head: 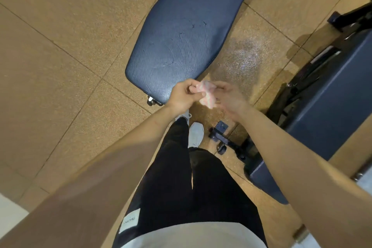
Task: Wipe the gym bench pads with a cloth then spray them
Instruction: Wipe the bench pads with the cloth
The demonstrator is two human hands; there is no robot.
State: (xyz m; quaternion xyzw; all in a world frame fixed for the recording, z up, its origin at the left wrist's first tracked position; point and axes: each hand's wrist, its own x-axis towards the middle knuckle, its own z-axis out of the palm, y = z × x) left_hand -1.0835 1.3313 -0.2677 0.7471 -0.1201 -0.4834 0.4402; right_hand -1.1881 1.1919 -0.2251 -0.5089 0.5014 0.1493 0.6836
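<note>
Seemingly soft and light, best gripped as a wad, the pink cloth [205, 94] was pinched between the fingers of the left hand [184, 97] and the blurred right hand [230, 97], near the end of the navy bench pad [181, 32]

A small pale pink cloth [205, 94] is pinched between left hand [184, 95] and right hand [229, 95], above the floor [60, 46] just off the near end of the dark blue bench pad [181, 32]. A second bench [322, 119] is seen at right; right hand is blurred.
</note>
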